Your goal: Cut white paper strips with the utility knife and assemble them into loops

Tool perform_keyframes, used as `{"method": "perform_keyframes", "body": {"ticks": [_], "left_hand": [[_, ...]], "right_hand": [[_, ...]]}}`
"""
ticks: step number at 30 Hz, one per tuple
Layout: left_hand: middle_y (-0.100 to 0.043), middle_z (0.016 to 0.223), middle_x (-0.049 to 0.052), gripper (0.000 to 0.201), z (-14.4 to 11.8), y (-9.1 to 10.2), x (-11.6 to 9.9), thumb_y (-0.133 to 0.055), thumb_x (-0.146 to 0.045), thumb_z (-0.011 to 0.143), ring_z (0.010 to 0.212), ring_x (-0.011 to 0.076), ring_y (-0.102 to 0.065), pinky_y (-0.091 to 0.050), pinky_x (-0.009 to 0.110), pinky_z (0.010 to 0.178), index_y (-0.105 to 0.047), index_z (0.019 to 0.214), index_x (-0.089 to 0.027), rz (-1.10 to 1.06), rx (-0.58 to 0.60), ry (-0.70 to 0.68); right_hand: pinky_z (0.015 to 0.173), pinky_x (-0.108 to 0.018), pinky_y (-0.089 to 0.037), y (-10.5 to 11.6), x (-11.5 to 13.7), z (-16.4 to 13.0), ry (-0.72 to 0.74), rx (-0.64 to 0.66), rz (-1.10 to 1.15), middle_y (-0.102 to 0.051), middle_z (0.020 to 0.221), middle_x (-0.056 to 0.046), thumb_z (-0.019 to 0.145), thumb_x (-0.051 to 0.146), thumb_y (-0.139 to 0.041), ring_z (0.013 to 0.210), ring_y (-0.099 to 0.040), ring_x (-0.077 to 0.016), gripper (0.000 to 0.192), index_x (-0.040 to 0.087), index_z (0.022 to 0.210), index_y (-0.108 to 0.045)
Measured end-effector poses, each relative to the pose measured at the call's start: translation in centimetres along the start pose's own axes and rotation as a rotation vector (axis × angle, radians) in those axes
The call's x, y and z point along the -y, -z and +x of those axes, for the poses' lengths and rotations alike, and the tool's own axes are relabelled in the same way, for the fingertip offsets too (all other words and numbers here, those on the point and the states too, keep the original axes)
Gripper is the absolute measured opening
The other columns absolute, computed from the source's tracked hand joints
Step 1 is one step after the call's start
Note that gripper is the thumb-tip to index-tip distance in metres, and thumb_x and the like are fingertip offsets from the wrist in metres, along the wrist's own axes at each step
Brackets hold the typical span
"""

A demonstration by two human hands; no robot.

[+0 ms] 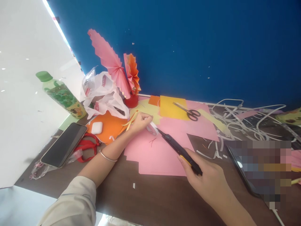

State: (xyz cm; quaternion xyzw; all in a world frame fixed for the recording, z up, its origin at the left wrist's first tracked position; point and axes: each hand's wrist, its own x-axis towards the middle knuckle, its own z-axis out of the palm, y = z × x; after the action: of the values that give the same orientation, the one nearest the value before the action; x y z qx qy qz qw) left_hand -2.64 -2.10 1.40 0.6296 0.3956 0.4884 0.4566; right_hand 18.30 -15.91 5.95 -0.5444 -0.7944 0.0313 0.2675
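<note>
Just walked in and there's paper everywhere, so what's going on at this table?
A person is cutting paper at a brown table. The right hand grips a black and yellow utility knife, its tip at a small white paper piece that the left hand pins on a pink paper sheet. Scissors, a phone, an earbud case and pink and orange paper fans lie around.

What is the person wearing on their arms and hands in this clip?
The left arm has a loose cream sleeve pushed up past the elbow and a thin silver bangle at the wrist. The left hand and right hand are bare: no gloves, no rings visible.
</note>
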Motion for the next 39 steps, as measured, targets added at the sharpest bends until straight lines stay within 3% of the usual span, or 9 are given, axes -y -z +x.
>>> {"method": "perform_keyframes", "body": {"ticks": [10,15,19,22,26,30,35,39], "left_hand": [[-0.019,0.041,-0.007,0.038,0.3,0.1,0.5,-0.046,-0.026,0.071,0.038,0.0048,-0.024,-0.017,0.021,0.042,-0.022,0.043,-0.019,-0.119,-0.066,0.096],[-0.025,0.038,-0.006,0.039,0.4,-0.4,0.9,-0.048,-0.029,0.073,0.037,0.0070,-0.032,-0.021,0.023,0.041,-0.025,0.042,-0.019,-0.225,-0.094,0.155],[-0.032,0.040,-0.005,0.042,0.2,-0.8,1.2,-0.047,-0.037,0.078,0.041,0.0093,-0.038,-0.028,0.024,0.046,-0.034,0.044,-0.018,-0.253,0.001,0.191],[-0.038,0.049,-0.003,0.042,0.2,-0.7,1.1,-0.046,-0.043,0.081,0.049,0.0107,-0.042,-0.034,0.025,0.054,-0.038,0.048,-0.017,-0.179,0.025,0.126],[-0.046,0.067,0.001,0.040,0.2,-0.7,0.5,-0.039,-0.047,0.086,0.069,0.0132,-0.046,-0.036,0.026,0.068,-0.047,0.062,-0.017,0.004,-0.061,-0.087],[-0.036,0.059,-0.003,0.043,-0.1,-0.9,0.1,-0.034,-0.052,0.086,0.056,0.0105,-0.035,-0.030,0.024,0.058,-0.040,0.061,-0.018,0.017,-0.060,-0.065],[-0.024,0.053,-0.006,0.045,-0.1,-0.8,0.0,-0.052,-0.048,0.076,0.051,0.0077,-0.026,-0.021,0.022,0.051,-0.029,0.052,-0.018,0.098,-0.021,-0.044],[-0.021,0.053,-0.006,0.042,0.1,-0.5,0.0,-0.051,-0.040,0.076,0.051,0.0068,-0.023,-0.019,0.022,0.050,-0.026,0.051,-0.018,0.113,-0.017,-0.030]], "right_hand": [[0.050,-0.020,-0.043,-0.4,-0.1,0.1,0.003,-0.003,0.015,-0.065,0.066,-0.002,0.084,0.028,-0.050,0.051,-0.058,-0.0117,0.017,0.020,0.093,-0.061],[0.046,-0.020,-0.040,0.3,0.1,0.4,-0.031,-0.002,0.015,-0.060,0.058,0.001,0.084,0.031,-0.049,0.040,-0.046,-0.0089,0.019,0.021,0.094,-0.062],[0.042,-0.020,-0.038,1.1,0.1,0.6,-0.081,0.038,0.011,-0.051,0.049,0.004,0.084,0.035,-0.047,0.036,-0.038,-0.0084,0.022,0.021,0.091,-0.063],[0.043,-0.020,-0.039,1.1,-0.1,0.6,-0.105,0.055,0.035,-0.054,0.052,0.003,0.084,0.035,-0.047,0.038,-0.040,-0.0084,0.024,0.020,0.092,-0.064],[0.046,-0.020,-0.040,0.5,-0.3,0.4,-0.079,0.019,0.027,-0.058,0.056,0.002,0.084,0.033,-0.048,0.040,-0.045,-0.0086,0.023,0.020,0.093,-0.063],[0.046,-0.020,-0.040,0.2,-0.4,0.2,-0.071,-0.009,-0.004,-0.060,0.056,0.001,0.084,0.033,-0.049,0.040,-0.047,-0.0088,0.023,0.019,0.095,-0.063],[0.046,-0.019,-0.040,0.1,-0.2,0.1,-0.043,-0.021,0.012,-0.062,0.059,0.001,0.084,0.031,-0.050,0.042,-0.050,-0.0090,0.021,0.020,0.095,-0.063],[0.045,-0.019,-0.039,0.1,0.2,0.3,-0.022,-0.025,0.005,-0.060,0.057,0.002,0.084,0.029,-0.050,0.039,-0.045,-0.0080,0.018,0.020,0.093,-0.062]]}}
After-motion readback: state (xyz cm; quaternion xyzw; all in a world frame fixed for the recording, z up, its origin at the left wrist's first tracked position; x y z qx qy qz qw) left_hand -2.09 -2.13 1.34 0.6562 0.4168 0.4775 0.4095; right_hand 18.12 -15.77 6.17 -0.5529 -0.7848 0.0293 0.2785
